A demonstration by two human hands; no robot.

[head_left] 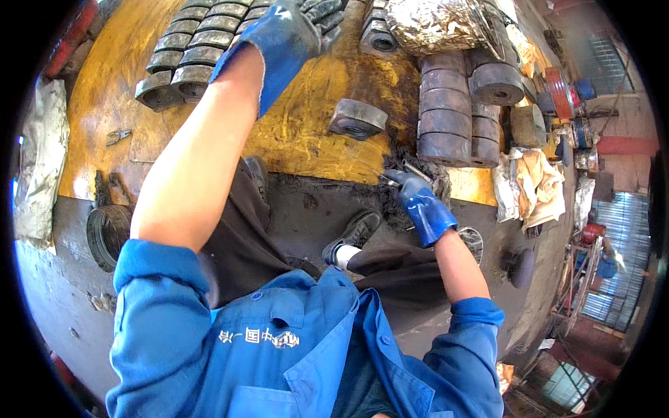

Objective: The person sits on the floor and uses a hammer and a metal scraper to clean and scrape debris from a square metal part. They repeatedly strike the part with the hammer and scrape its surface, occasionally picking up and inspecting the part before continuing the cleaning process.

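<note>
My left hand point(300, 31), in a blue rubber glove with dark, soiled fingers, reaches to the far side beside rows of dark metal rings point(202, 52). Its fingers are apart, and I see nothing in them. Down on the right, my right hand point(420, 205), gloved the same way, is closed round a thin metal tool point(387, 182). The tool's slim end points left over the yellow, stained board. Beyond that end a single dark metal block with a hole point(357, 119) lies apart from the rows.
Stacks of thick metal rings point(444, 118) stand right of the block, with a crumpled foil bundle point(435, 26) on top. Pliers point(118, 137) lie on the board at left. A round can point(109, 237) stands near my left arm. Crumpled brown paper point(536, 184) lies at right.
</note>
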